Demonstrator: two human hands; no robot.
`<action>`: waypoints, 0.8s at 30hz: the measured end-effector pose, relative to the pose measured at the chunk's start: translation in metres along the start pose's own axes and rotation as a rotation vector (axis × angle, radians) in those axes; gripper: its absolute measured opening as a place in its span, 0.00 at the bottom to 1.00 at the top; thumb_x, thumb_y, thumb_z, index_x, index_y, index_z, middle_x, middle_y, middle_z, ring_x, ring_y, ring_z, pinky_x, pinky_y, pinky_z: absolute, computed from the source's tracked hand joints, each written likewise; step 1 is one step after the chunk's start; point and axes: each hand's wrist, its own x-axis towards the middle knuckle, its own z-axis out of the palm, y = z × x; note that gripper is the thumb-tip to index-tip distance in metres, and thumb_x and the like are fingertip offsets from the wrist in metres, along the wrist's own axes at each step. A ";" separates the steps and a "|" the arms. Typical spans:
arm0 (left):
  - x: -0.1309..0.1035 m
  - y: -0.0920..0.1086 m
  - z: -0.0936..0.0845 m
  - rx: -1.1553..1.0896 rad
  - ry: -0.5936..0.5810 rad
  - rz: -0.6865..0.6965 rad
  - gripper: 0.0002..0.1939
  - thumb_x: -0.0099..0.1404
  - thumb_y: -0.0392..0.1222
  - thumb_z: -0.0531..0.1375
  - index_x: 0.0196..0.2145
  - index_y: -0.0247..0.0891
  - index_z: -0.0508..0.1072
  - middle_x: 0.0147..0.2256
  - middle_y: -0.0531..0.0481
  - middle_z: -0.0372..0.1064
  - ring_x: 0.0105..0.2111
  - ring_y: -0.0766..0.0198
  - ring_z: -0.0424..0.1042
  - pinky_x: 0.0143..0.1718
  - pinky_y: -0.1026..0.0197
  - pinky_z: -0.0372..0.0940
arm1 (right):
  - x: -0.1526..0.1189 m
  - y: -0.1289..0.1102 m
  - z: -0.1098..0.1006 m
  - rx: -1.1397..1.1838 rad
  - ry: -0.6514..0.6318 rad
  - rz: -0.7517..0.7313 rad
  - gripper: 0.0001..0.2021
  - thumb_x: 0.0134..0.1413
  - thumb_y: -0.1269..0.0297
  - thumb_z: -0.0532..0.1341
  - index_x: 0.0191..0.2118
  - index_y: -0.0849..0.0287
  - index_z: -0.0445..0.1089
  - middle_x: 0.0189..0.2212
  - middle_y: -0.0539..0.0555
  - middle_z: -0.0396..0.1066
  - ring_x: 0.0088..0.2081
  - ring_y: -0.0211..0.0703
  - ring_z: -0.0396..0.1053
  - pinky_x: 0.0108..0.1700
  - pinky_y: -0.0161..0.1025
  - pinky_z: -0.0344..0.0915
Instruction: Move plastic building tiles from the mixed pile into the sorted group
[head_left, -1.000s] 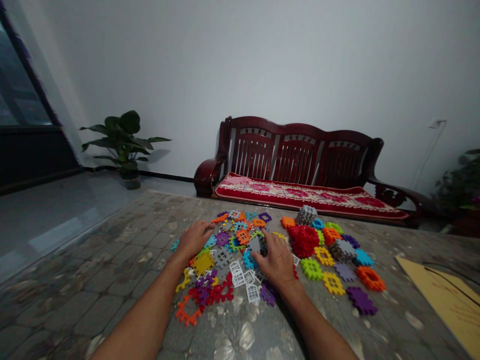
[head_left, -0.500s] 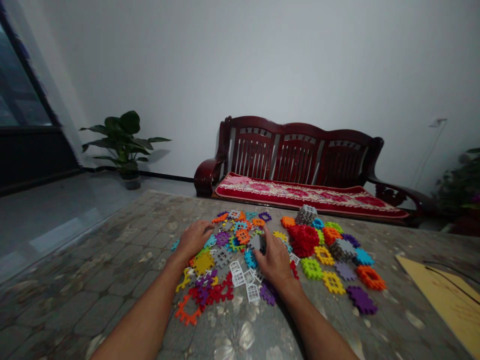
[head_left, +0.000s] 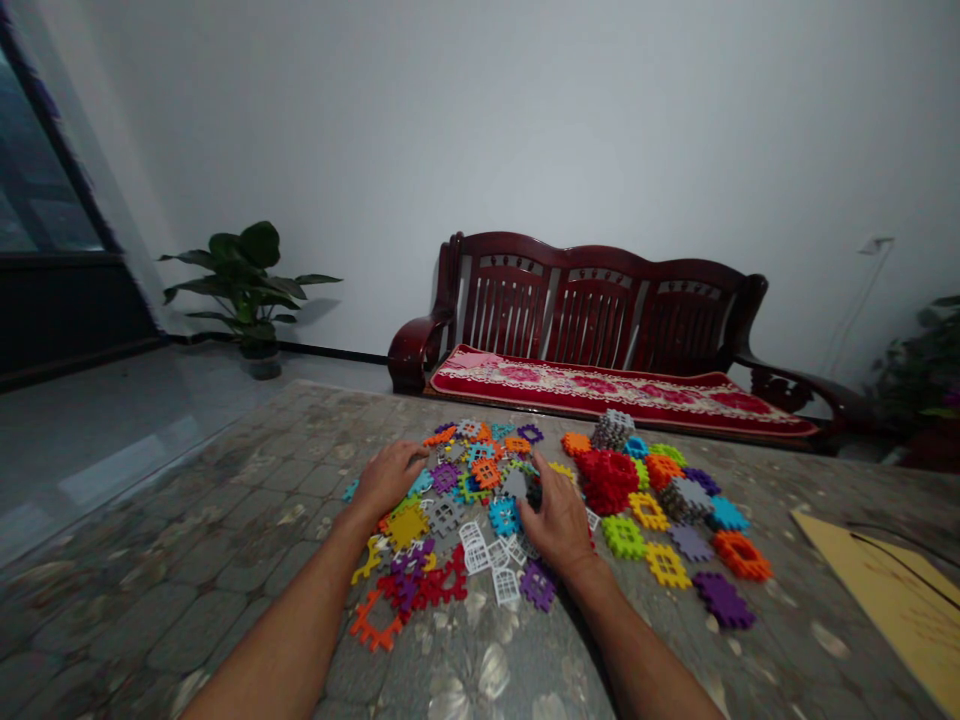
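Observation:
A loose pile of plastic interlocking building pieces lies between my two hands. My left hand (head_left: 391,476) rests at its left edge, thumb apart from the fingers, holding nothing visible. On the right side my right hand (head_left: 559,515) is open, with thumb and index finger spread beside a grey piece (head_left: 514,485) and a blue piece (head_left: 504,516). Nothing shows in its grasp. Between the hands are an orange square piece (head_left: 485,473), a purple piece (head_left: 445,477) and a yellow panel (head_left: 406,526). White window pieces (head_left: 473,547) lie nearer me, left of my right wrist.
Right of my right hand stand a red stack (head_left: 609,481), a grey stack (head_left: 613,429) and several sorted pieces, including a purple one (head_left: 723,599). A yellow sheet (head_left: 877,590) with a dark cord lies at the table's right. Behind the table is a wooden bench (head_left: 600,310).
My right hand has shifted slightly to the right, uncovering more of the blue piece and a purple piece near its wrist. My left hand stays in place.

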 end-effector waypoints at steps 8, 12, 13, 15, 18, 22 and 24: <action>0.002 -0.004 0.003 0.020 -0.006 0.009 0.16 0.66 0.43 0.52 0.44 0.43 0.76 0.50 0.47 0.73 0.51 0.56 0.70 0.55 0.54 0.61 | 0.002 -0.011 -0.008 -0.082 -0.041 0.038 0.36 0.50 0.63 0.62 0.65 0.62 0.54 0.50 0.62 0.70 0.51 0.56 0.65 0.54 0.51 0.60; 0.003 -0.007 0.005 0.001 -0.001 0.012 0.16 0.66 0.45 0.51 0.43 0.44 0.77 0.49 0.48 0.74 0.51 0.56 0.70 0.55 0.54 0.61 | 0.002 -0.010 -0.007 -0.095 -0.061 0.048 0.36 0.51 0.64 0.61 0.66 0.61 0.54 0.48 0.61 0.71 0.49 0.55 0.66 0.52 0.49 0.60; 0.003 -0.008 0.006 -0.003 -0.001 0.011 0.16 0.66 0.45 0.52 0.43 0.44 0.77 0.49 0.48 0.74 0.51 0.56 0.70 0.55 0.54 0.61 | 0.001 -0.008 -0.006 -0.095 -0.062 0.047 0.36 0.51 0.64 0.61 0.66 0.61 0.54 0.48 0.62 0.71 0.48 0.55 0.66 0.51 0.49 0.61; 0.004 -0.009 0.006 -0.003 -0.002 0.012 0.16 0.65 0.45 0.52 0.43 0.44 0.77 0.49 0.48 0.74 0.51 0.56 0.70 0.55 0.54 0.61 | 0.000 -0.005 -0.003 -0.089 -0.062 0.042 0.36 0.51 0.64 0.61 0.66 0.61 0.53 0.48 0.62 0.71 0.48 0.55 0.66 0.51 0.49 0.61; 0.005 -0.009 0.006 0.006 -0.004 0.024 0.16 0.66 0.45 0.51 0.44 0.44 0.77 0.49 0.48 0.74 0.52 0.57 0.70 0.56 0.55 0.61 | -0.001 -0.001 0.000 -0.065 -0.048 0.037 0.36 0.52 0.65 0.60 0.67 0.60 0.51 0.48 0.61 0.71 0.47 0.53 0.67 0.51 0.48 0.61; 0.005 -0.008 0.005 0.012 -0.002 0.020 0.16 0.65 0.45 0.52 0.43 0.44 0.77 0.49 0.48 0.75 0.51 0.56 0.71 0.55 0.54 0.62 | -0.001 0.000 0.001 -0.039 -0.031 0.034 0.36 0.53 0.66 0.59 0.67 0.59 0.50 0.47 0.60 0.72 0.47 0.52 0.67 0.51 0.47 0.63; 0.004 -0.007 0.005 0.002 0.002 0.015 0.16 0.65 0.44 0.52 0.43 0.43 0.77 0.49 0.47 0.74 0.51 0.56 0.71 0.55 0.54 0.62 | -0.001 0.000 0.001 -0.022 -0.027 0.032 0.36 0.52 0.67 0.59 0.67 0.60 0.51 0.48 0.60 0.72 0.47 0.52 0.68 0.51 0.47 0.63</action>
